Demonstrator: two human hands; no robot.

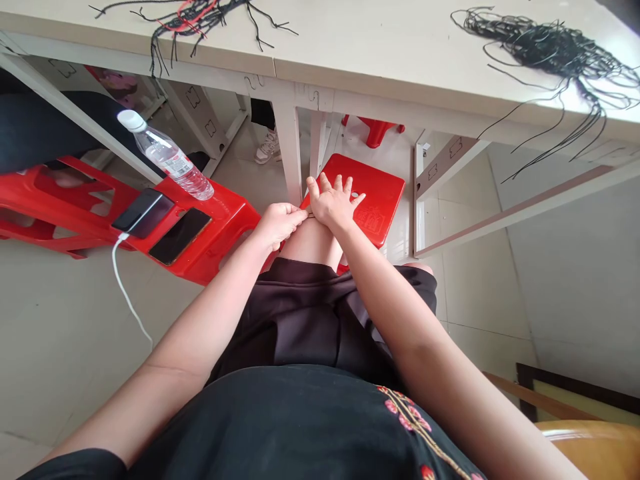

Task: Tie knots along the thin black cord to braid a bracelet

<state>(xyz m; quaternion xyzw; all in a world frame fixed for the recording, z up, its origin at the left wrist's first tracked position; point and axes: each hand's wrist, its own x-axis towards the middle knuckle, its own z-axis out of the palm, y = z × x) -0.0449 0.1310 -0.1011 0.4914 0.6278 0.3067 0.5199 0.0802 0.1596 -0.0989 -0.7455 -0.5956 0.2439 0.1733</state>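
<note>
My left hand (281,225) is closed in a pinch beside my bare knee, on the end of a thin dark cord (311,215). Only a short stretch of the cord shows, lying across the skin toward my other palm. With fingers spread, my right hand (333,201) rests flat on the leg (313,245), and its palm hides whatever part of the cord is beneath it. Past the knee is a red plastic stool (373,180), partly covered by that hand.
Black cords with red strands (193,20) and a black cord bundle (545,47) hang over the edge of the white table (350,47). At left, a red stool (225,210) bears a water bottle (173,160), a phone (180,235) and a dark device (143,212) with a white cable (123,283).
</note>
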